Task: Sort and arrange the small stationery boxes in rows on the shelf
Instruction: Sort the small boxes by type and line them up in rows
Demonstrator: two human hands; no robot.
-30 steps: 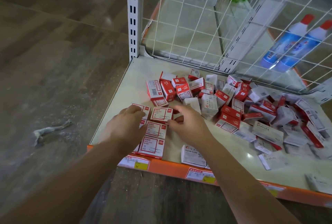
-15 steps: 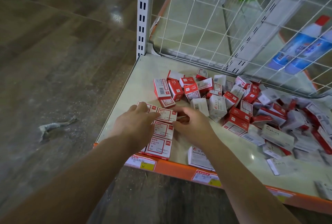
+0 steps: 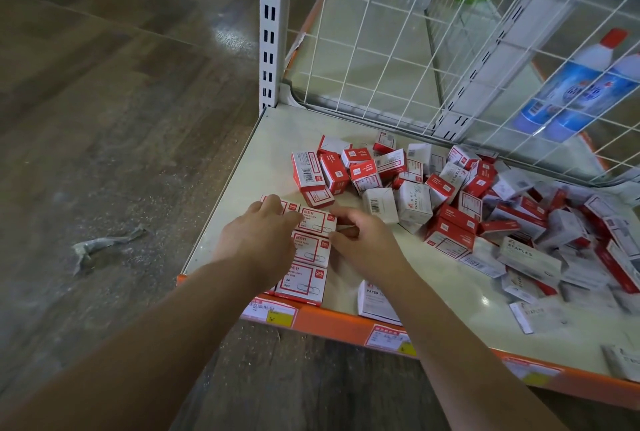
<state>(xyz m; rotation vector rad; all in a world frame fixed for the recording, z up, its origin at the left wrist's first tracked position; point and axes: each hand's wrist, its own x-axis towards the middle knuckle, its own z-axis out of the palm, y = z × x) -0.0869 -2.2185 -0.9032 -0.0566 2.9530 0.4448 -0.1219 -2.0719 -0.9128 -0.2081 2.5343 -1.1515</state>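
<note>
Three red-and-white paper clip boxes lie flat in a column at the shelf's front left: a far box (image 3: 317,221), a middle box (image 3: 311,250) and a near box (image 3: 304,281). My left hand (image 3: 259,238) lies flat over a second column to their left, fingertips on the far box. My right hand (image 3: 362,242) touches the right edges of the far and middle boxes with fingertip and thumb, holding nothing. A loose pile of red and white stationery boxes (image 3: 450,198) covers the middle and right of the cream shelf (image 3: 273,153).
A white paper clip box (image 3: 375,302) lies by the orange front edge (image 3: 332,321) with price tags. The white wire mesh back (image 3: 398,50) and upright post (image 3: 270,25) bound the shelf. Blue bottles (image 3: 575,91) stand behind the mesh. Litter (image 3: 100,243) lies on the floor.
My right hand has closed in leftward against the right side of the box column. My left hand stays on the boxes. The view has shifted slightly.
</note>
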